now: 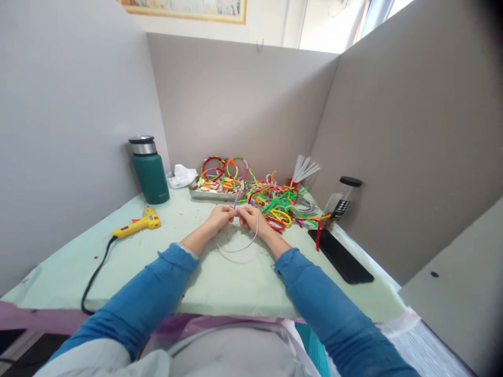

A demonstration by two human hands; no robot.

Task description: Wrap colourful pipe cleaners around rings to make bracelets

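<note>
My left hand [220, 218] and my right hand [252, 215] meet above the middle of the table, fingers pinched close together. Between them they grip a thin whitish hoop [240, 252], whose loop hangs below toward me. A purple pipe cleaner [237, 199] rises from the pinch, its upper end sticking up beyond the fingertips. My fingers hide where it meets the hoop. Just beyond my right hand lies a tangled heap of coloured pipe cleaners [281, 199].
Behind my hands is a metal tray [216, 197] of small pieces, with wrapped hoops [214, 158]. On the left are a yellow glue gun [137, 225] with a cord and a green bottle [151, 178]. White sticks [304, 168] and a black phone [341, 256] are right. Partitions surround the table.
</note>
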